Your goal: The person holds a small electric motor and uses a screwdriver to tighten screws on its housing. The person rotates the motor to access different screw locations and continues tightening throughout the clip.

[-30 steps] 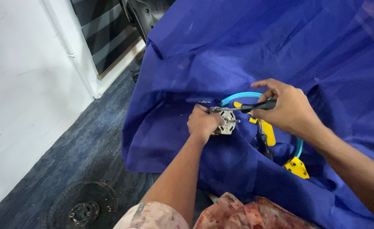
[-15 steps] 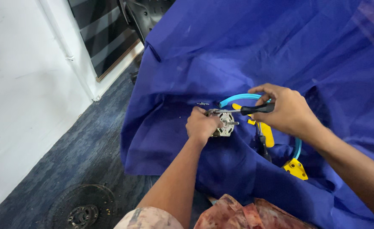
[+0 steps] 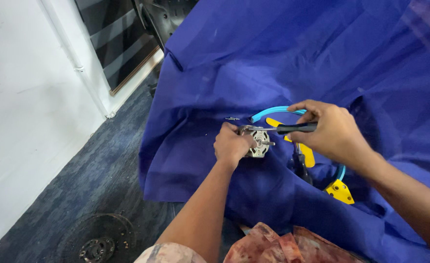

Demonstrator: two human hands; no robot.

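Left hand (image 3: 232, 145) grips the small round silver metal motor (image 3: 259, 142) on the blue cloth (image 3: 254, 63), fingers curled tight to steady it. Your right hand (image 3: 334, 131) closes around the black-handled screwdriver (image 3: 293, 128), tip at the motor's top, just beside the hacksaw (image 3: 317, 160).

The right hand (image 3: 334, 131) slides a touch nearer the small metal motor (image 3: 258, 141), and the black-handled screwdriver (image 3: 295, 128) it grips now lies almost level, its shaft pointing at the top of the motor instead of slanting up away from it. The left hand (image 3: 232, 145) shifts slightly against the motor, fingers wrapped around its near side. The blue cloth (image 3: 283, 58) under the motor shows slightly different creases just left of it.
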